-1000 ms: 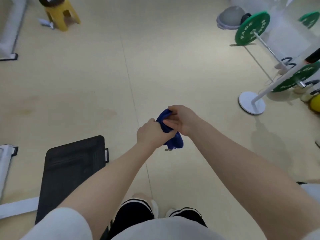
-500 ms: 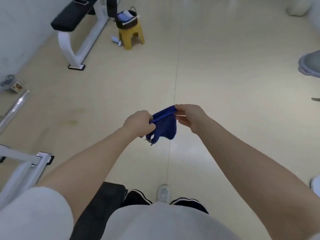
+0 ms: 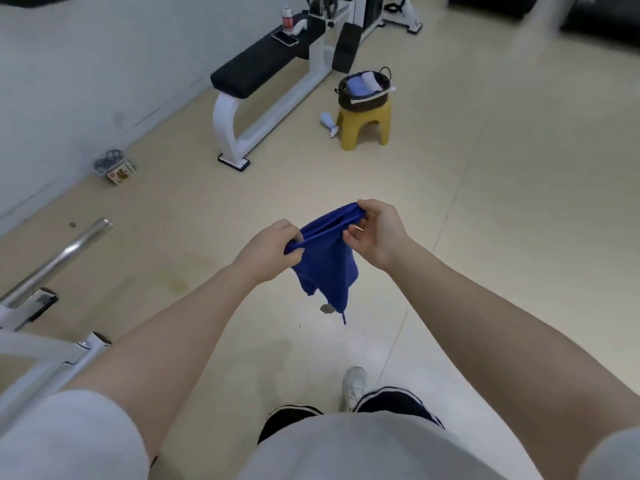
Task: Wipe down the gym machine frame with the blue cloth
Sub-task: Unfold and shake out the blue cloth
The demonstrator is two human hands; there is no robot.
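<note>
While the cloth point(image 3: 325, 258) hangs in mid-air in front of the person, well above the floor point(image 3: 485, 202), its top edge is bunched and stretched between both hands, and the rest droops in loose folds with a thread trailing from the lowest corner. The left hand point(image 3: 273, 249) has its fingers curled round one end of that edge, gripping it. The right hand point(image 3: 375, 230) pinches the other end between thumb and forefinger, the remaining fingers loosely bent and apart below the cloth.

This looks like the preparing step: spreading or refolding the cloth into a usable pad, with no wiping yet under way. No frame is being touched. A white frame point(image 3: 45, 358) stands just beside the person at lower left, with a steel bar point(image 3: 59, 261) above it; a bench point(image 3: 256, 71) on white legs stands further off by the wall, near a yellow stool point(image 3: 365, 124) carrying a basket point(image 3: 363, 88).

The next move probably calls for gathering the cloth into one hand and turning toward whichever frame is meant; the near one seems likeliest.
</note>
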